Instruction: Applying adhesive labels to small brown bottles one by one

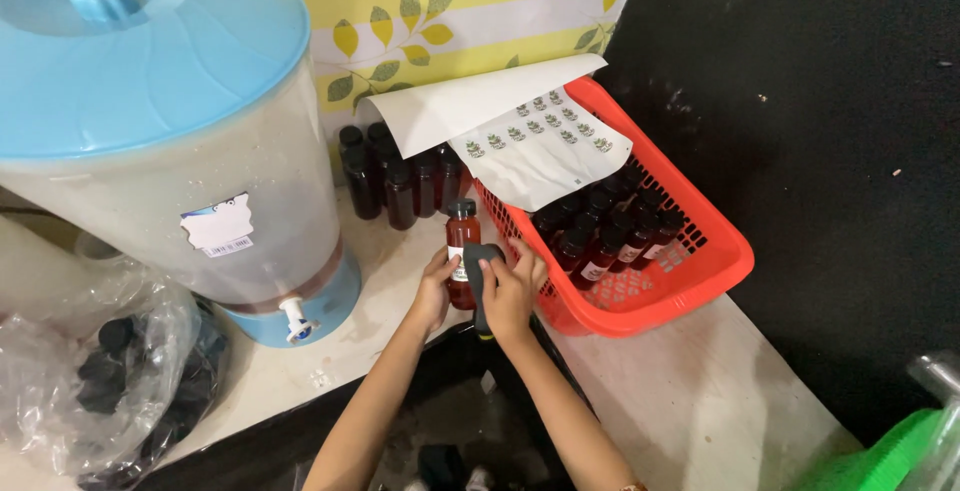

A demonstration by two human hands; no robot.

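At centre frame, the left hand (433, 289) wraps its fingers around a small bottle (461, 251) of dark red liquid standing upright on the counter (700, 391), just left of the orange basket (715, 251). The right hand (512, 291) closes on a dark grey handheld tool (483, 281) against the label. The bottle likely handles rigid, smooth and fairly light; grip mid-body.

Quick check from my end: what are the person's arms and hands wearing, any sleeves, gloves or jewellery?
Both forearms are bare, with no sleeves in view. The left hand and right hand wear no gloves, and no rings can be made out. A thin band, perhaps a bracelet, shows at the bottom edge on the right arm.
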